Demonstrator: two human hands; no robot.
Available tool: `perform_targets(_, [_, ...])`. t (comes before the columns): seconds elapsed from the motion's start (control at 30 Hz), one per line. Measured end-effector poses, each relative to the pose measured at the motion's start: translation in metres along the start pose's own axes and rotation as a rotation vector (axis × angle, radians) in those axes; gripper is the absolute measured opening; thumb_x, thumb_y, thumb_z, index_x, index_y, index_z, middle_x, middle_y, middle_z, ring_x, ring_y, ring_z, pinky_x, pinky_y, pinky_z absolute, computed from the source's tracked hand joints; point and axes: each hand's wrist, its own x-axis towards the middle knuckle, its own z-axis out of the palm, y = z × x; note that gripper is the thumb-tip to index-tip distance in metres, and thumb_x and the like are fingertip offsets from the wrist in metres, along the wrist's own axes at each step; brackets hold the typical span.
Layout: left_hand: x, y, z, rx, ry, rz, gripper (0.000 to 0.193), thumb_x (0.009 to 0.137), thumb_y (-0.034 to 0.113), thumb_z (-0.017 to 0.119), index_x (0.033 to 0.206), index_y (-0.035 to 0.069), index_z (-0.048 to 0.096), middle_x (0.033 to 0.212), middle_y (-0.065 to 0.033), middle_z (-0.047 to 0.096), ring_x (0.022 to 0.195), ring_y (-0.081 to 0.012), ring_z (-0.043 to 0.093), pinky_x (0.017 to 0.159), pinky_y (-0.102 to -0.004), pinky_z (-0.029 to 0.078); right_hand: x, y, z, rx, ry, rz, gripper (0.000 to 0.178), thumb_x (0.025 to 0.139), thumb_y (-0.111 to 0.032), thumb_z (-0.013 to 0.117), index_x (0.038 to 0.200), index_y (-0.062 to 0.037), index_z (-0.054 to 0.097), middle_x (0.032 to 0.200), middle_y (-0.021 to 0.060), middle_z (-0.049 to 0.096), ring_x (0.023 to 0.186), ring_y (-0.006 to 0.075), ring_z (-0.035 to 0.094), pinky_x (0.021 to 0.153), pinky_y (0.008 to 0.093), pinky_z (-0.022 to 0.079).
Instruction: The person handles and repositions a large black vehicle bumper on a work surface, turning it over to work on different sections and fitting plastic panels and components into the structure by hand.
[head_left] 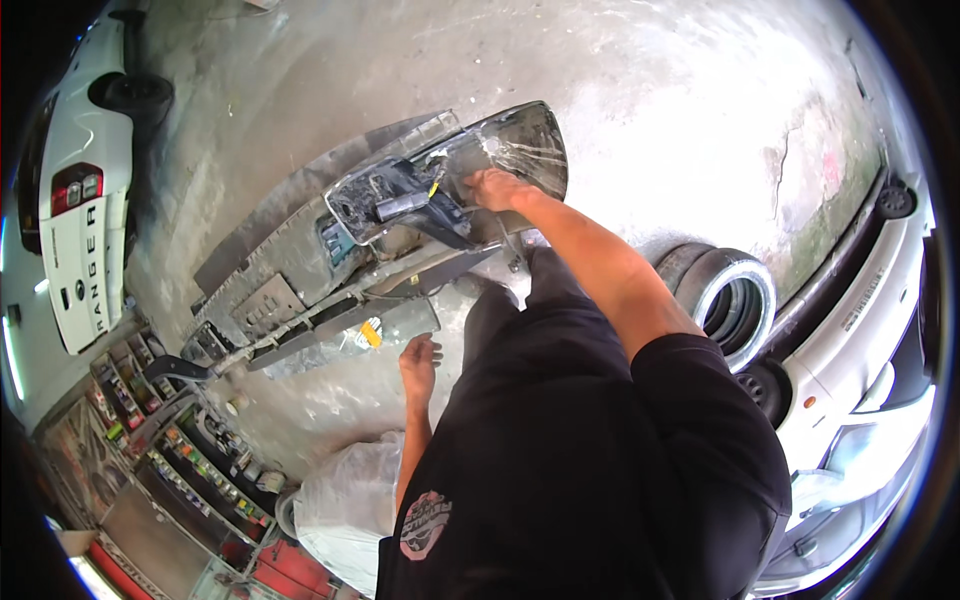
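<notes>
A long, dusty grey assembly [265,300] that looks like a car bumper lies at a slant on the concrete floor in front of me. At its right end stands a dark, scratched, curved end piece [535,135]. Beside that sits a dirty framed housing [360,205] with a grey cylinder and a bit of yellow on it. My right hand [500,188] reaches in at this end, its fingers closed; what they grip, if anything, is hidden. My left hand [420,362] hangs with loosely curled fingers, nothing visible in it, near a grey panel with a yellow sticker [370,333].
Several stacked tyres [735,300] stand to my right, next to a silver car [850,350]. A white pickup [85,190] is parked at the far left. Racks of small bottles and cans [200,470], a red cabinet [290,575] and a plastic-wrapped bundle [350,500] are at lower left.
</notes>
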Motion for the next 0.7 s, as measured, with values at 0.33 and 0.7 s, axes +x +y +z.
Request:
perform_targets(0.33, [0.008,-0.016,0.0,0.023,-0.028,0.034,0.027,0.1,0.014,0.055,0.119,-0.003,0.065,0.09,-0.0115,0.072,0.074,-0.0169,0.069,0.063,-0.0297,0.056,-0.098,-0.067,-0.044,0.043,0.322,-0.056,0.03,0.093,-0.021,0.058,0.119,-0.0053,0.066,0.108,0.021,0.07,0.097,0.0411,0.067,0.085,0.0477,0.055])
perform_targets(0.7, [0.006,-0.024,0.023,-0.012,-0.043,0.066,0.028,0.099,0.015,0.055,0.119,-0.003,0.065,0.089,-0.0129,0.072,0.073,-0.0177,0.069,0.062,-0.0295,0.055,-0.176,-0.075,-0.09,0.544,0.482,0.123,0.028,0.098,-0.025,0.061,0.11,-0.0019,0.071,0.084,0.0178,0.072,0.075,0.0296,0.07,0.073,0.0398,0.055])
